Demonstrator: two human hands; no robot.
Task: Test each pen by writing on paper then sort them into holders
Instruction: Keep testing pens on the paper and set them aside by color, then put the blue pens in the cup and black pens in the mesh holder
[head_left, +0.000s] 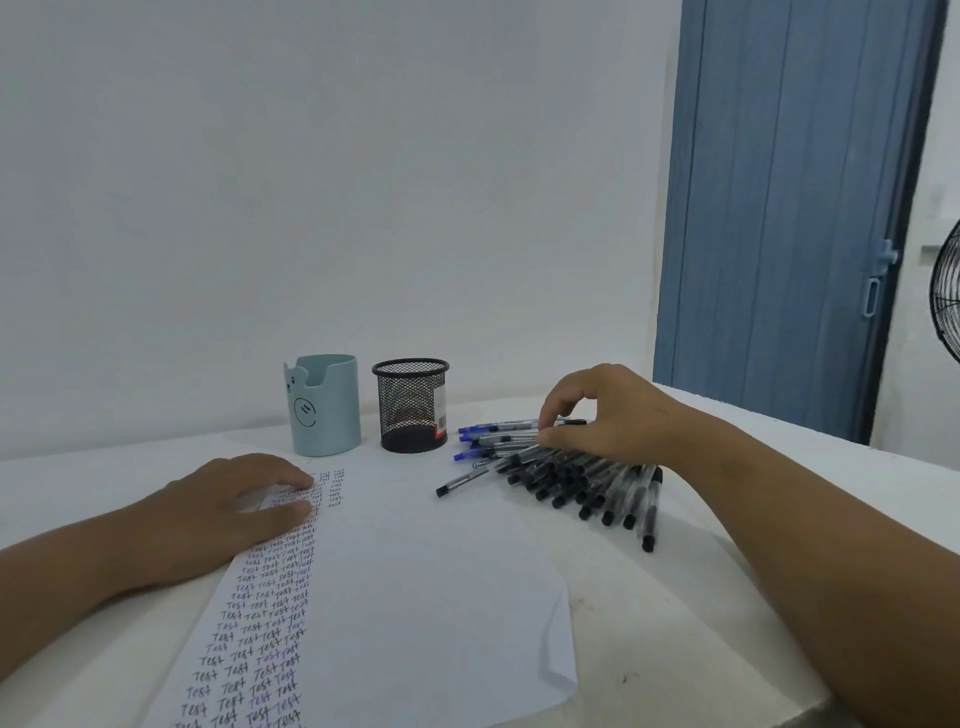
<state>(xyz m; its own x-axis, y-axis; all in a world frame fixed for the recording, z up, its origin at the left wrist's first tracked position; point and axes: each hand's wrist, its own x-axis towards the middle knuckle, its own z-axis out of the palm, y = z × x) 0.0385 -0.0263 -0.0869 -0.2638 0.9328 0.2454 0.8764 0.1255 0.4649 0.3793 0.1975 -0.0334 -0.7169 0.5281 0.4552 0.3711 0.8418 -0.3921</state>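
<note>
A white sheet of paper (415, 582) lies on the table, its left part filled with columns of the word "Test". My left hand (228, 504) rests flat on the paper's upper left, fingers straight. A pile of pens (571, 478) with black and blue caps lies to the right of the paper. My right hand (597, 410) reaches into the far side of the pile and pinches one pen (511, 425) between thumb and fingertips. Behind the paper stand a pale blue holder (326, 405) and a black mesh holder (411, 405), both seemingly without pens.
The white table (727, 545) ends at a rounded edge on the right and a white wall at the back. A blue folding door (789, 208) stands beyond the table's right corner. Part of a black fan grille (945, 301) shows at the far right.
</note>
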